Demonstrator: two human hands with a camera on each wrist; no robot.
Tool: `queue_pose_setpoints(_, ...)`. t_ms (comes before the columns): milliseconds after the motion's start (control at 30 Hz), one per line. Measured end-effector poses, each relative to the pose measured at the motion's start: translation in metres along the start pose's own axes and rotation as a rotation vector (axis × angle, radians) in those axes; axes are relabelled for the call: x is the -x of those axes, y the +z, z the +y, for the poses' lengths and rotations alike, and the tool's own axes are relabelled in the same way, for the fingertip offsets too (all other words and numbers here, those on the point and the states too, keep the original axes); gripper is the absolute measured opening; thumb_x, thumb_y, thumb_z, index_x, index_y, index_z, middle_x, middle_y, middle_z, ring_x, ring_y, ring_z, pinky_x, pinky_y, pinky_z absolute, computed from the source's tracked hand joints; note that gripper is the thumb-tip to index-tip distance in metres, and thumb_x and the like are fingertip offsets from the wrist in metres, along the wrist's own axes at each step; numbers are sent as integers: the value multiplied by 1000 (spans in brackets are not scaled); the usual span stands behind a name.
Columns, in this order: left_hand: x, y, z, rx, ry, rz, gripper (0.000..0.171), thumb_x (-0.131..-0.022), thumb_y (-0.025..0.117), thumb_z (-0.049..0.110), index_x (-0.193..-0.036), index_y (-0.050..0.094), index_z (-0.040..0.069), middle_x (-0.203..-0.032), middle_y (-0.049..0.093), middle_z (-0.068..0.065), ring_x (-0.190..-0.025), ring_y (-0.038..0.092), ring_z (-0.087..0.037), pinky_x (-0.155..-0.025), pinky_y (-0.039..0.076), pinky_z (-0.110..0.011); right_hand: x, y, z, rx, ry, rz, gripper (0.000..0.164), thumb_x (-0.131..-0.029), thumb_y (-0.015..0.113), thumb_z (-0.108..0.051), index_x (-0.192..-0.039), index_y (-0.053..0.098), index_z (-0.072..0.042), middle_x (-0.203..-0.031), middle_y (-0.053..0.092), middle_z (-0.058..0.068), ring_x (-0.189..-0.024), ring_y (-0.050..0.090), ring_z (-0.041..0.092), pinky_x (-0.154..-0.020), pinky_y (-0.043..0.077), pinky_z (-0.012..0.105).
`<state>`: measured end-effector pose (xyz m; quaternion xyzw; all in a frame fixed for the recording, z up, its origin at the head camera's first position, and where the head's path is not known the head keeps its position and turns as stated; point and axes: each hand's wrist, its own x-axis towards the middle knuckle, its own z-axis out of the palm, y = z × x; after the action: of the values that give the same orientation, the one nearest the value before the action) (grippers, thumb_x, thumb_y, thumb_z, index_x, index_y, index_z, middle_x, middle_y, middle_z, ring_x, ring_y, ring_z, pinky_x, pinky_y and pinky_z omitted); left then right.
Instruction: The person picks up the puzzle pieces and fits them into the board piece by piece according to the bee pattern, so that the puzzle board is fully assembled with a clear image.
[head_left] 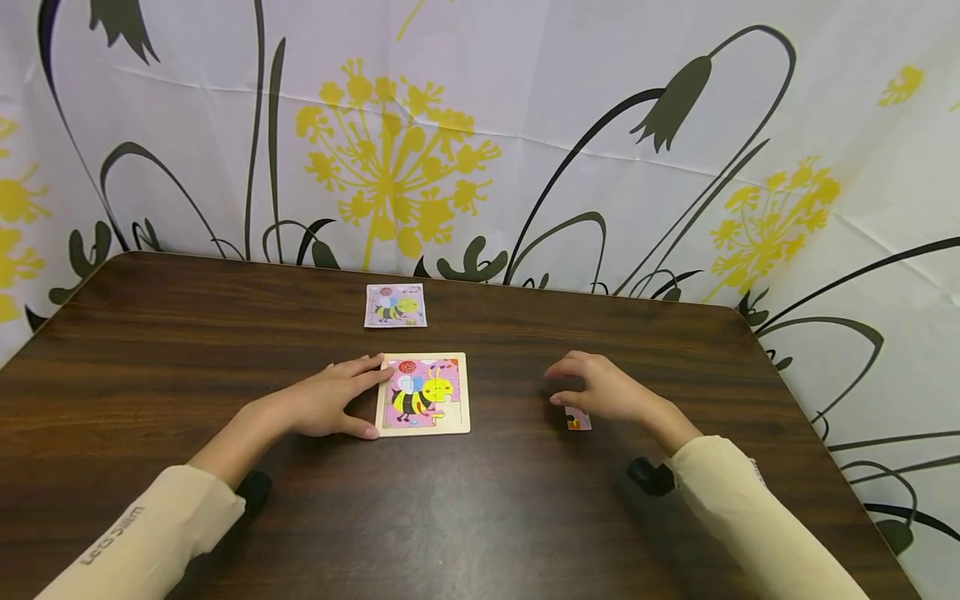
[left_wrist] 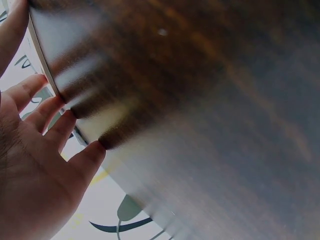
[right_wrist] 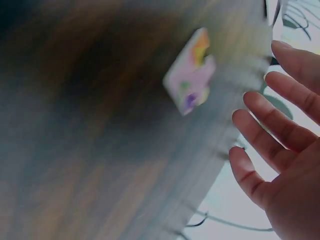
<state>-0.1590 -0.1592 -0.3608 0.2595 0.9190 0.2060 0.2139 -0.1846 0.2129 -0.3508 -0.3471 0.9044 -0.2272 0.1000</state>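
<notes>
A square bee puzzle in a pale wooden frame (head_left: 466,392) lies on the table, with a bare gap at the lower right of its picture. My left hand (head_left: 327,398) rests along the frame's left side, fingers spread and fairly straight, fingertips over the top left corner and thumb at the lower left one. Over to the right, my right hand (head_left: 603,387) hovers above a loose pink puzzle piece (head_left: 577,419), partly covering it in the head view. The right wrist view shows that piece (right_wrist: 192,75) flat on the table, apart from the relaxed fingers (right_wrist: 270,125).
A printed picture card (head_left: 395,306) of the same bee lies behind the puzzle. The dark wooden table (head_left: 480,517) ends at the back against a white cloth (head_left: 555,125) with flower prints. Black camera mounts (head_left: 651,477) sit under both wrists.
</notes>
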Motion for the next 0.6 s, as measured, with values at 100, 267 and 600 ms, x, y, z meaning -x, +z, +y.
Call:
queue_pose_setpoints(100, 0, 0, -1, 2, 7, 6, 86, -76, 70, 41, -140, 32, 0, -146, 19, -25, -132, 15, -43, -103, 12, -59, 10, 1, 10, 12, 31, 0, 25, -83, 68, -14, -104, 63, 0, -101, 60, 8, -92, 57, 25, -78, 47, 41)
queue_pose_setpoints(267, 0, 1, -3, 7, 18, 16, 86, -75, 71, 40, -139, 32, -2, -145, 20, -26, -132, 15, -45, -102, 12, -60, 25, 5, 22, 44, 70, 9, 18, -80, 70, -12, -94, 63, -2, -95, 59, 4, -92, 58, 23, -79, 47, 40)
queue_pose_setpoints(600, 1, 0, 2, 0, 16, 13, 83, -77, 70, 39, -140, 32, 0, -146, 20, -26, -132, 15, -44, -102, 12, -60, 43, 17, 31, 35, 58, 74, 22, -76, 75, -14, -94, 63, -10, -102, 52, 0, -96, 50, 20, -83, 43, 41)
